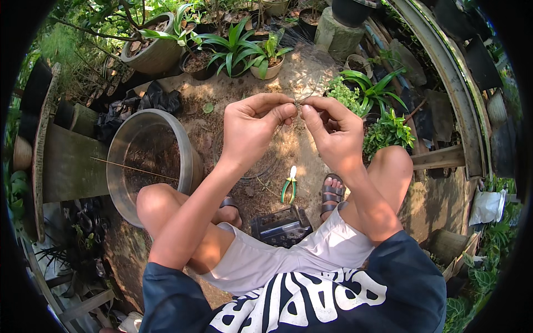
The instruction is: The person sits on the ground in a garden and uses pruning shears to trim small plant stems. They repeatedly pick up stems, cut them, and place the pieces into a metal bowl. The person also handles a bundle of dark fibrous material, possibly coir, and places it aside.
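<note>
My left hand [252, 125] and my right hand [335, 131] meet in front of me, raised above the ground. Thin wire [310, 89] is pinched between thumb and forefinger of each hand, and a loose loop of it rises above the fingertips. Where the fingers come together, the wire seems twisted or crossed, though it is too small to tell which. Pliers [288, 189] with green and yellow handles lie on the ground below my hands. A coil of wire [258, 177] rests on the soil left of them, partly hidden by my left forearm.
A large round plastic pot [187, 141] stands by my left knee, a thin stick [137, 167] across its rim. Between my feet sits a dark plastic container [281, 227]. Potted plants [233, 52] line the far side; leafy plants [387, 137] grow at right near a wooden bar [439, 158].
</note>
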### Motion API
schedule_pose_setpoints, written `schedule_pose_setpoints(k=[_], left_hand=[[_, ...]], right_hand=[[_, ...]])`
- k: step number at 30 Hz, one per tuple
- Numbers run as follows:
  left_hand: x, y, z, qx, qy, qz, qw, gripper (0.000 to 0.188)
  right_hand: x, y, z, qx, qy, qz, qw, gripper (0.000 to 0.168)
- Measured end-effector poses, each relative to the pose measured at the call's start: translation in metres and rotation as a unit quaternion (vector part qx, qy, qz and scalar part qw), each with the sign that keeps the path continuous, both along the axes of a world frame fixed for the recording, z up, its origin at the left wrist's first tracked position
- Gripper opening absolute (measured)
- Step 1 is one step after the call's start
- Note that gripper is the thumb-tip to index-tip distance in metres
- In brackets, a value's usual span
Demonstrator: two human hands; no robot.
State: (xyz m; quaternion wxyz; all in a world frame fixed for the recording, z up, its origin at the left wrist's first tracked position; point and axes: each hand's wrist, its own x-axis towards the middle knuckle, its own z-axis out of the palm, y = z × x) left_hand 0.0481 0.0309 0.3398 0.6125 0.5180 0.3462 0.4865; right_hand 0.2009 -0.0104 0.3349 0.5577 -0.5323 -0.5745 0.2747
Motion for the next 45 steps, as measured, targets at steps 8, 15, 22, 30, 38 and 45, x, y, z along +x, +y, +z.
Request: schedule_pose_setpoints(k=[8, 15, 22, 30, 38, 45], left_hand=[[0.005, -0.004, -0.006, 0.123, 0.071, 0.070, 0.988, 0.014], [0.005, -0.004, -0.009, 0.049, 0.042, 0.066, 0.996, 0.013], [0.006, -0.004, 0.000, 0.019, 0.064, 0.056, 0.996, 0.012], [0.000, -0.002, 0.003, 0.006, 0.032, 0.016, 0.999, 0.011], [-0.006, 0.000, 0.008, -0.044, 0.023, -0.063, 0.997, 0.016], [0.002, -0.008, 0.010, 0.005, 0.041, 0.001, 0.999, 0.013]], right_hand=[[-0.003, 0.003, 0.004, -0.140, 0.255, 0.055, 0.955, 0.019], [-0.002, 0.006, 0.000, -0.154, 0.306, 0.042, 0.938, 0.020], [-0.019, -0.005, -0.006, 0.057, 0.003, -0.100, 0.993, 0.022], [-0.018, 0.001, -0.007, 0.019, 0.158, 0.074, 0.985, 0.027], [0.006, 0.014, -0.017, -0.047, 0.301, 0.320, 0.897, 0.020], [-0.006, 0.003, -0.002, 0.001, 0.224, 0.217, 0.950, 0.021]])
